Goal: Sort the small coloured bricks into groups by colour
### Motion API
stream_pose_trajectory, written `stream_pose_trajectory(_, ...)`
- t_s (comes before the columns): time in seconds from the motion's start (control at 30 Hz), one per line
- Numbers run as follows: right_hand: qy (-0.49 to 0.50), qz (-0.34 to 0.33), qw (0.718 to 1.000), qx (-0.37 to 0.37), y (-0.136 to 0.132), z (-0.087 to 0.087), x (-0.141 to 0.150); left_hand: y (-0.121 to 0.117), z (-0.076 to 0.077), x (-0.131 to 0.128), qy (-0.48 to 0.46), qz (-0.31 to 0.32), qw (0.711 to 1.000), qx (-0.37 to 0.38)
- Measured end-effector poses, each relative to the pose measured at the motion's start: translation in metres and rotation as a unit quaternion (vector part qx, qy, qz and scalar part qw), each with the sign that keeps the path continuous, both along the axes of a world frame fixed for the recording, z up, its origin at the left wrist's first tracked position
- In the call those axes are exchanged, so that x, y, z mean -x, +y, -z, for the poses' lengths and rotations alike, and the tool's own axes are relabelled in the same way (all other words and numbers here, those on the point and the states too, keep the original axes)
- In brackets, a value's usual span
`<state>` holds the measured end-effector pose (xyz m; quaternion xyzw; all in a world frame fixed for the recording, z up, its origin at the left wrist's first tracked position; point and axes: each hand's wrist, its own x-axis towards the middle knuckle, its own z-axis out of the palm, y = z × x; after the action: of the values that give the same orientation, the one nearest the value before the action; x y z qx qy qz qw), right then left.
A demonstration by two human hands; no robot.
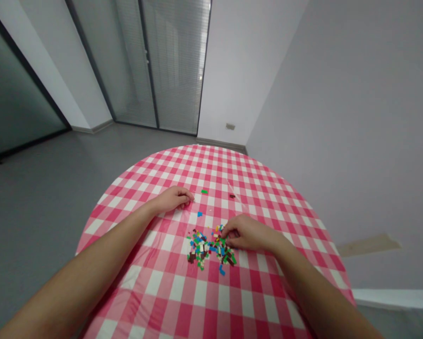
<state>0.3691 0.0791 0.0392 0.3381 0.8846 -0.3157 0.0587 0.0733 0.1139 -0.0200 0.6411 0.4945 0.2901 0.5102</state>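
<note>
Over a grey floor [45, 226], a round bench [211, 162] fills the lower middle of the view, covered by a pink-and-white gingham cloth [197, 292]. Ahead, beyond its far edge, stand glazed panels with slatted blinds [172, 61], and a pale wall [341, 108] runs along the right side, with a small beige wall socket [230, 126] low down near the corner. Two bare forearms reach in from the bottom corners, resting over the cloth.

At the middle of the bench lies a loose heap of small plastic building bricks [209, 249], mixed green, blue, white, brown, red and yellow (far too many and too tiny to count). The right hand [248, 234] sits at the heap's right side, its fingers [227, 233] curled downward and touching the bricks; whether they pinch one, I cannot tell. The left hand [171, 198] rests on the cloth farther forward and well left of the heap, its fingers [186, 195] loosely curled, with nothing visible between them. Three stray bricks lie apart from the heap: a blue brick [199, 214] just ahead of it, a green brick [204, 191] beyond the left hand, and a dark brown brick [232, 196] farther right.
</note>
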Motion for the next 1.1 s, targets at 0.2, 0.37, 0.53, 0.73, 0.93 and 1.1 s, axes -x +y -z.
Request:
stream_pose_trajectory(0.2,-0.011,-0.016,1.0,-0.006,-0.001,0.003,0.003,0.001,0.002,0.0,0.0,0.002,1.0,-0.005)
stream_pose_trajectory(0.37,-0.011,-0.017,1.0,0.013,0.0,0.005,-0.001,0.0,0.0,-0.001,0.006,-0.003,1.0,0.002)
stream_pose_trajectory(0.53,-0.029,-0.019,0.999,-0.016,-0.001,0.002,0.001,-0.001,0.001,0.0,0.012,-0.006,1.0,-0.001)
stream_pose_trajectory(0.73,-0.061,-0.026,0.997,-0.03,-0.005,-0.002,0.001,-0.001,0.0,-0.001,0.015,-0.006,1.0,0.008)
stream_pose_trajectory(0.93,-0.051,0.019,0.998,-0.014,0.006,-0.017,-0.003,0.0,-0.001,-0.001,0.011,-0.005,1.0,0.003)
stream_pose_trajectory(1.1,-0.027,0.057,0.998,-0.014,0.037,-0.021,0.018,0.0,0.0,-0.001,0.012,-0.006,1.0,0.006)
